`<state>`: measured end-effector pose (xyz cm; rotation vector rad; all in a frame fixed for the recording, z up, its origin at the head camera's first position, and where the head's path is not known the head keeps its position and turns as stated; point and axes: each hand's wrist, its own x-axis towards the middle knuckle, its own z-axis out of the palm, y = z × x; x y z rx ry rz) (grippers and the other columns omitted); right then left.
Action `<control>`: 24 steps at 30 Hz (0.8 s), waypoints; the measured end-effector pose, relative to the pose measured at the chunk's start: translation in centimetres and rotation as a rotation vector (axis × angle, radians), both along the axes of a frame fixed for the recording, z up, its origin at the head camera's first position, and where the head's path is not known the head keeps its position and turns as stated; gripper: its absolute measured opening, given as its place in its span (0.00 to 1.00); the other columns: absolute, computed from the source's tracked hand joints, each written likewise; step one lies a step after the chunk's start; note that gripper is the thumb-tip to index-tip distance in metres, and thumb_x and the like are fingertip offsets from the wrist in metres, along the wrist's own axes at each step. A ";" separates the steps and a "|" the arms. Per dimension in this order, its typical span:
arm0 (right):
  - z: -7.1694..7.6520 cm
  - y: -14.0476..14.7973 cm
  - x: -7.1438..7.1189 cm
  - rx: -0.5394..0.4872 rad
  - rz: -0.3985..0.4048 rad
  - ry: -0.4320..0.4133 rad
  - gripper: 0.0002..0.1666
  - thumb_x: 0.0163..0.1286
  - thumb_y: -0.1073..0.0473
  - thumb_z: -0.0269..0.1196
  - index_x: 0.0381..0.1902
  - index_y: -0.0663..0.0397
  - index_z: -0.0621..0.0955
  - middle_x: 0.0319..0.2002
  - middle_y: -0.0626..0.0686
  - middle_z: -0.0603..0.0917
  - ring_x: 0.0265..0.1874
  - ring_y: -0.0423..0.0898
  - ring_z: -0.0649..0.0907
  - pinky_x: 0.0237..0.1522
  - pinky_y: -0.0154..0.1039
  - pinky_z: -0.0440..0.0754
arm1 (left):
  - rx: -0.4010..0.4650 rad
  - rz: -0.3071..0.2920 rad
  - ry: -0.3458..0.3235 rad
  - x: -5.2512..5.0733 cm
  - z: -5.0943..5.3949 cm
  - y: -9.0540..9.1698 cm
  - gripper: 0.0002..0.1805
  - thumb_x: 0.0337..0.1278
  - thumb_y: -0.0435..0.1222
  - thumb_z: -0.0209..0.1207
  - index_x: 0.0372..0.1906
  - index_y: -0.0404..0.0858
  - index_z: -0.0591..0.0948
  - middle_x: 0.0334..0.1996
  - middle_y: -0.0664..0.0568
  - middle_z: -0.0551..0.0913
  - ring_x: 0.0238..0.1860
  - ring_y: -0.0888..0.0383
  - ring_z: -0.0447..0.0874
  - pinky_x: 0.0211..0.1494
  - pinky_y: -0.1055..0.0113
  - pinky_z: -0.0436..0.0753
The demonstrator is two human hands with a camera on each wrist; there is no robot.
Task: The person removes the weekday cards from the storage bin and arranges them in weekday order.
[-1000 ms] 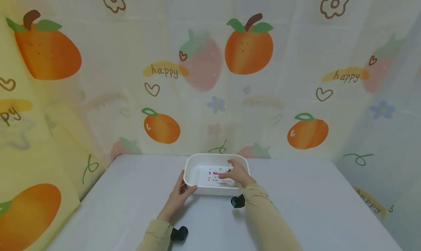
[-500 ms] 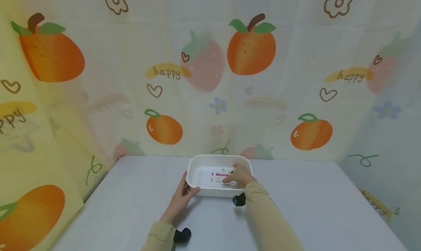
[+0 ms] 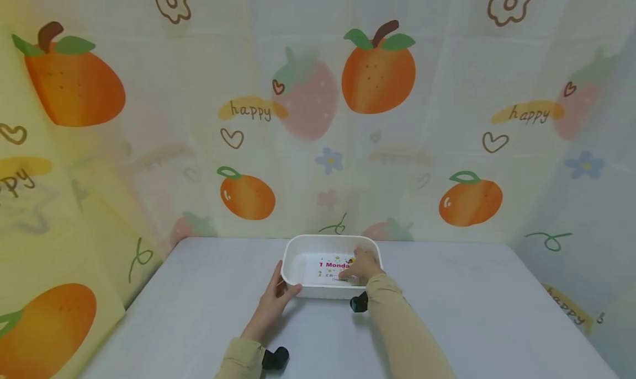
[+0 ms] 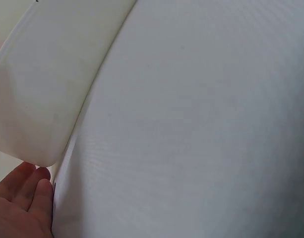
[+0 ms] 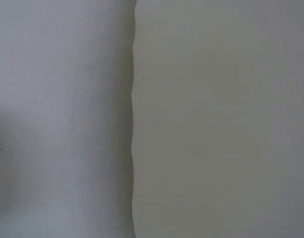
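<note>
A white plastic bin [image 3: 320, 292] with rounded corners stands on the white table. On its floor lies a white card [image 3: 329, 267] printed with "1 Monday" in red. My left hand [image 3: 270, 302] holds the bin's left side, with the thumb at the front corner and the fingers along the side wall. The left wrist view shows fingers [image 4: 41, 196] against the bin's corner [image 4: 40, 124]. Reaching inside from the right, my right hand [image 3: 365, 266] has its thumb and index finger spread over the card's right end. Whether it touches the card cannot be told. In the right wrist view only the bin wall [image 5: 206, 119] shows.
The table [image 3: 199, 291] extends on both sides of the bin. Behind it hangs a curtain [image 3: 298, 197] with printed oranges and strawberries. A black wrist device [image 3: 359, 302] sits at the right cuff, another device [image 3: 276, 358] at the left.
My right hand has sunk lower into the bin, its index finger coming down toward the card. My left hand keeps its place at the bin's left side. The head view shifts slightly.
</note>
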<state>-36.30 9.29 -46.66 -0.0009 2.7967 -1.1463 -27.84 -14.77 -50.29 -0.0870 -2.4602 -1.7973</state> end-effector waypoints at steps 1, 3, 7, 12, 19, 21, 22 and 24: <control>-0.2 0.0 -0.1 0.002 -0.006 -0.002 0.55 0.40 0.57 0.78 0.63 0.70 0.65 0.59 0.68 0.66 0.59 0.62 0.65 0.63 0.54 0.59 | -0.002 0.001 -0.002 0.0 0.0 0.0 0.48 0.54 0.48 0.63 0.73 0.45 0.48 0.66 0.35 0.59 0.64 0.41 0.61 0.65 0.52 0.62; -0.4 0.1 -0.3 0.016 -0.019 -0.011 0.55 0.39 0.56 0.78 0.63 0.68 0.64 0.59 0.67 0.65 0.58 0.61 0.64 0.63 0.54 0.59 | -0.002 0.006 -0.012 -0.1 0.1 0.1 0.48 0.54 0.48 0.63 0.73 0.46 0.49 0.67 0.36 0.59 0.64 0.42 0.60 0.65 0.53 0.61; -0.7 0.1 -0.6 0.045 -0.040 -0.019 0.57 0.38 0.56 0.79 0.64 0.67 0.64 0.58 0.65 0.65 0.57 0.60 0.64 0.63 0.55 0.59 | -0.006 0.007 -0.015 -0.3 0.3 0.2 0.48 0.53 0.48 0.63 0.73 0.46 0.48 0.67 0.38 0.58 0.65 0.43 0.60 0.66 0.55 0.60; -0.3 0.0 -0.6 0.035 -0.045 -0.027 0.59 0.35 0.57 0.80 0.63 0.68 0.64 0.55 0.66 0.65 0.56 0.61 0.65 0.63 0.54 0.59 | -0.003 0.002 0.000 -0.2 0.5 0.2 0.48 0.53 0.48 0.63 0.73 0.45 0.48 0.68 0.38 0.57 0.65 0.43 0.59 0.66 0.55 0.60; -0.5 -0.1 -0.5 0.063 -0.027 -0.032 0.58 0.32 0.55 0.80 0.60 0.72 0.65 0.51 0.66 0.66 0.52 0.60 0.65 0.61 0.53 0.61 | 0.000 -0.012 -0.005 0.1 0.5 0.0 0.48 0.54 0.48 0.63 0.73 0.44 0.48 0.68 0.38 0.57 0.65 0.43 0.59 0.66 0.55 0.60; -0.6 -0.1 -0.5 0.076 -0.024 -0.038 0.57 0.32 0.54 0.80 0.58 0.73 0.66 0.49 0.65 0.66 0.50 0.59 0.66 0.61 0.52 0.62 | 0.000 -0.015 -0.006 0.1 0.4 0.0 0.48 0.54 0.47 0.62 0.73 0.44 0.48 0.68 0.38 0.56 0.65 0.43 0.59 0.66 0.54 0.59; -0.7 -0.1 -0.6 0.080 -0.022 -0.037 0.57 0.33 0.54 0.80 0.57 0.74 0.66 0.48 0.65 0.66 0.50 0.59 0.66 0.61 0.51 0.62 | 0.001 -0.016 -0.005 0.1 0.4 0.0 0.48 0.54 0.48 0.62 0.73 0.43 0.48 0.68 0.38 0.56 0.65 0.42 0.59 0.66 0.54 0.59; -0.7 -0.1 -0.7 0.086 -0.023 -0.030 0.56 0.32 0.54 0.80 0.56 0.74 0.66 0.47 0.65 0.67 0.48 0.58 0.66 0.60 0.51 0.63 | 0.001 -0.016 -0.009 0.1 0.4 0.0 0.48 0.54 0.48 0.62 0.73 0.44 0.47 0.68 0.38 0.56 0.65 0.43 0.59 0.66 0.53 0.59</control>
